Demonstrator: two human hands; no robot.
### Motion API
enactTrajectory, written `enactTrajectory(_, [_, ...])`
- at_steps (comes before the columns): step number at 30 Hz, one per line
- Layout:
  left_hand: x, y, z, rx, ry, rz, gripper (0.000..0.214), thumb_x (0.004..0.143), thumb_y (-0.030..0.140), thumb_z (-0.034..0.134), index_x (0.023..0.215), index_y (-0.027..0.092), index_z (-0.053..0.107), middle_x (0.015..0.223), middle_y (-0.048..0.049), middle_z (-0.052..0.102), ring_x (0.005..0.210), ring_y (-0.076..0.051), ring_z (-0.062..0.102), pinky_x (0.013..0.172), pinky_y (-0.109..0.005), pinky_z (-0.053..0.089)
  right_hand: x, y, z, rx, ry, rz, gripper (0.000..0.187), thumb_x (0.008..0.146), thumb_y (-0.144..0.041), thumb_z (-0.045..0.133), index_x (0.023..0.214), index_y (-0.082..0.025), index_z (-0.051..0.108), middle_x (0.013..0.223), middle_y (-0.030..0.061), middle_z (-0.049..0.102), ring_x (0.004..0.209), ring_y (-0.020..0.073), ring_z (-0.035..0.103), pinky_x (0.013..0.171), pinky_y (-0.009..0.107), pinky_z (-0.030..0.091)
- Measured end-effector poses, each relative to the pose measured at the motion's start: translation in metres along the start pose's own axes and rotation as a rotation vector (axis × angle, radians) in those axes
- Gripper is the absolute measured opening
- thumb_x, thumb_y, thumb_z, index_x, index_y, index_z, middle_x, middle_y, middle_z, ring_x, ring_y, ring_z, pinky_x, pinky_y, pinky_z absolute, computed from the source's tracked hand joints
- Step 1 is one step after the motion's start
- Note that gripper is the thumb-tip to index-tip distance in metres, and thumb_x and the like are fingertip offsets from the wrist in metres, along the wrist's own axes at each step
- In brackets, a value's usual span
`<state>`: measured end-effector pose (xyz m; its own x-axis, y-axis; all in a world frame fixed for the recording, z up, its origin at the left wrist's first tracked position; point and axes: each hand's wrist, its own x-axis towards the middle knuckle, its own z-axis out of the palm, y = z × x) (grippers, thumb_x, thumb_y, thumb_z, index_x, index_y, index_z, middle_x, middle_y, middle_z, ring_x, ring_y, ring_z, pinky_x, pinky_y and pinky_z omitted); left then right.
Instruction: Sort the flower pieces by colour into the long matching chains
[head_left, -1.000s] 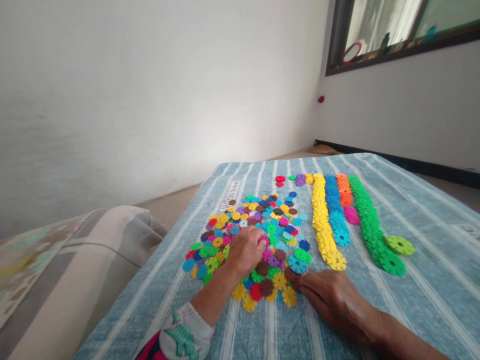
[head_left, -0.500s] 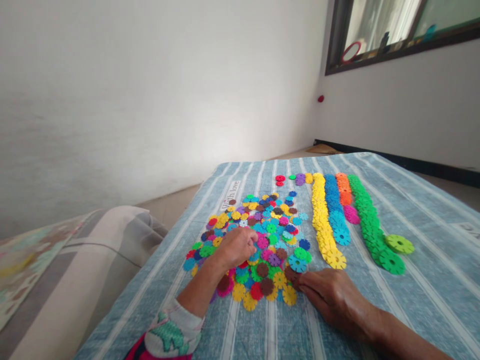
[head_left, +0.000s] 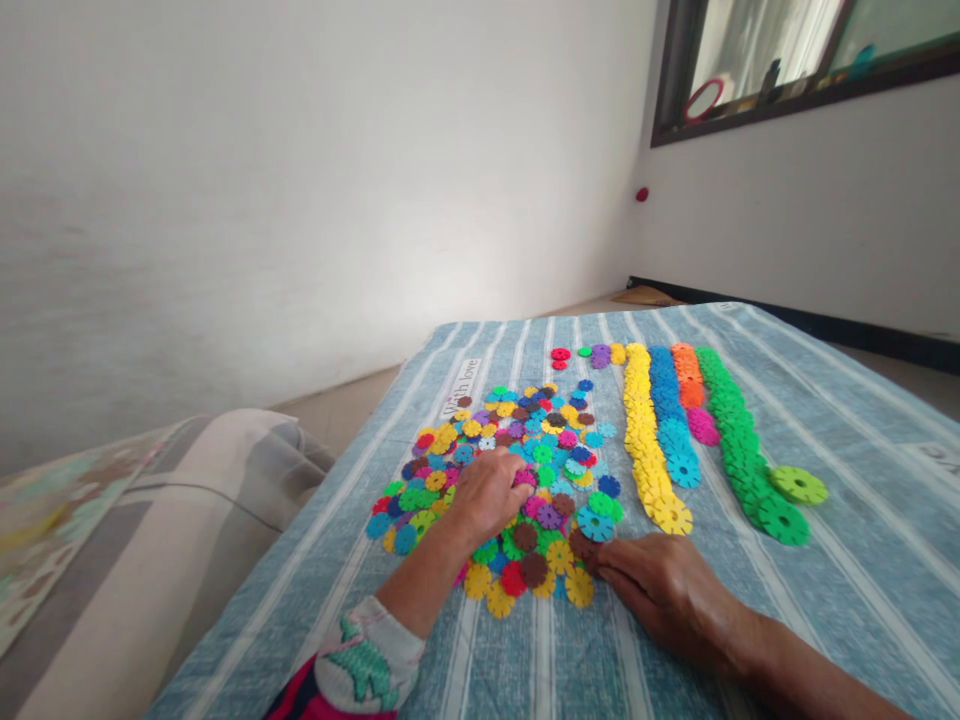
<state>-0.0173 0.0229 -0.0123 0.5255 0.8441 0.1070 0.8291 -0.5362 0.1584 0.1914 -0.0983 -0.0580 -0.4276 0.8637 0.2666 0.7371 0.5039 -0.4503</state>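
Many small plastic snowflake discs in mixed colours form a loose pile (head_left: 555, 470) on a striped blue blanket (head_left: 862, 600). My left hand (head_left: 487, 495) presses into the pile, its fingers curled down onto the discs around a pink one. My right hand (head_left: 667, 590) lies at the pile's lower right edge, its fingertips against a brown disc (head_left: 581, 544). To the right run long overlapping rows of yellow (head_left: 641, 430), blue (head_left: 664, 400), orange (head_left: 686, 375) and green discs (head_left: 731, 440). Whatever lies under my left palm is hidden.
Two larger green discs (head_left: 799, 485) lie past the green row. A few loose discs (head_left: 560, 354) sit near the blanket's far end. A grey-and-cream cushion (head_left: 225, 480) lies along the left side, with a white wall beyond and a window (head_left: 750, 70) at upper right.
My left hand has moved right and forward over the pile, covering discs near its lower left. My right hand has stayed in place at the brown disc.
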Motion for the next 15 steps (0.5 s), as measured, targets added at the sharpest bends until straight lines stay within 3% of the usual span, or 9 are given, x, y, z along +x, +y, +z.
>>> enactTrajectory(9, [0.0039, -0.0036, 0.0043, -0.174, 0.029, -0.051, 0.008, 0.072, 0.019, 0.059, 0.064, 0.018, 0.057, 0.063, 0.0025, 0.053, 0.062, -0.013, 0.050, 0.058, -0.023, 0.033, 0.0003, 0.0000, -0.0004, 0.011, -0.014, 0.030, 0.031, 0.099, -0.028, 0.031, 0.089, -0.021, 0.059, 0.067, 0.0004, 0.063, 0.061, 0.0133, 0.061, 0.055, 0.025, 0.033])
enactTrajectory(15, [0.0041, -0.0095, 0.0016, -0.610, -0.071, -0.108, 0.012, 0.069, 0.025, 0.060, 0.076, 0.015, 0.063, 0.059, 0.0038, 0.054, 0.056, -0.010, 0.049, 0.054, -0.020, 0.036, 0.0019, -0.0010, -0.0019, 0.008, -0.009, 0.025, 0.029, 0.099, -0.029, 0.032, 0.091, -0.022, 0.059, 0.069, 0.0004, 0.064, 0.062, 0.0136, 0.061, 0.056, 0.025, 0.033])
